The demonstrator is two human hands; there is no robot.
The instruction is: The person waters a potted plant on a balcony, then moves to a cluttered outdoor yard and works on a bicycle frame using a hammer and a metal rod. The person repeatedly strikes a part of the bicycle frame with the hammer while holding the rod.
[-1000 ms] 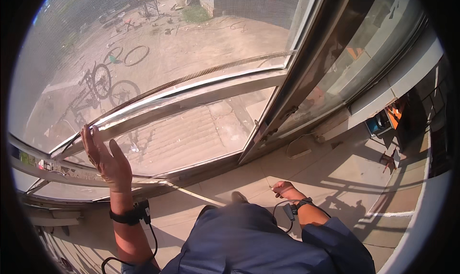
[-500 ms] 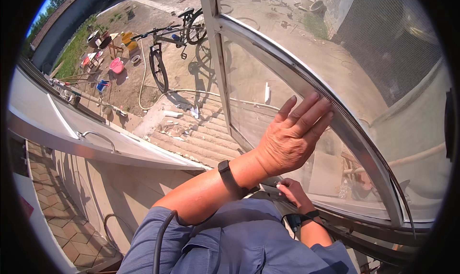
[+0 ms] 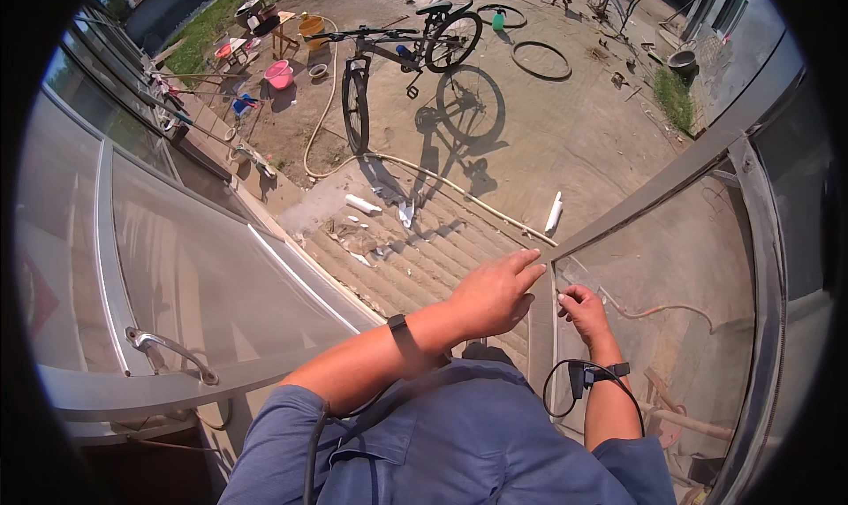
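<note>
My left hand (image 3: pixel 496 295) reaches across my front with its fingers stretched out toward the corner of a metal-framed glazed or mesh door panel (image 3: pixel 676 165) on my right. Its fingertips are close to the frame edge; whether they touch it I cannot tell. Just to its right, my right hand (image 3: pixel 583 315) is closed in a pinch at the panel's narrow side strip. What lies between its thumb and finger is too small to make out. A dark band with a cable sits on the right wrist, and another band is on the left.
A second framed panel (image 3: pixel 194 249) with a metal handle (image 3: pixel 177 350) stands on my left. Ahead, a ridged ramp (image 3: pixel 424 271) carries white scraps. Beyond it are a hose (image 3: pixel 459 191), a bicycle (image 3: pixel 358 107), a pink basin (image 3: pixel 279 75) and loose tyres (image 3: pixel 541 61).
My left hand has come off the panel's upper rail and moved down and left. The right hand is now raised at the frame edge. The view has shifted, with the right panel lying farther right.
</note>
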